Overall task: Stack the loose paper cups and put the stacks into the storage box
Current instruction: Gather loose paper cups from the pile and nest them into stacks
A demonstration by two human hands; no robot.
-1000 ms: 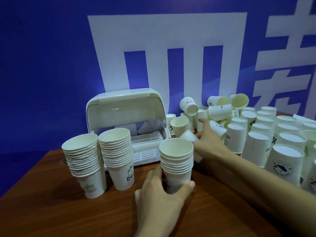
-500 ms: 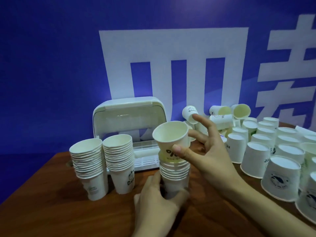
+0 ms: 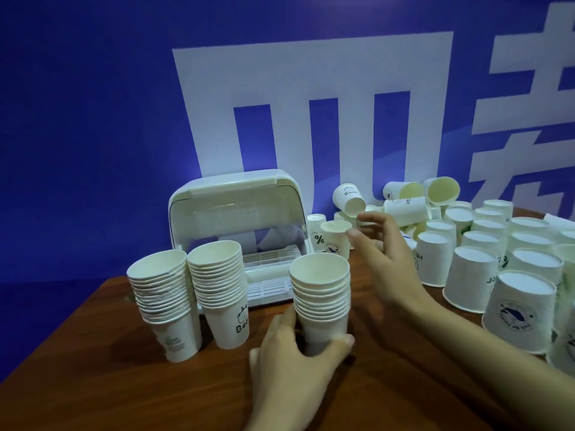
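Right hand [image 3: 384, 259] released cup onto stack [image 3: 322, 301]; left hand [image 3: 292, 365] grips base.

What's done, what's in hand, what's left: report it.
Done: two stacks stand before the open storage box. In hand: the left hand grips a third stack; the right hand, empty, reaches toward the loose cups. Left: dozens of loose cups, and no stack is in the box.
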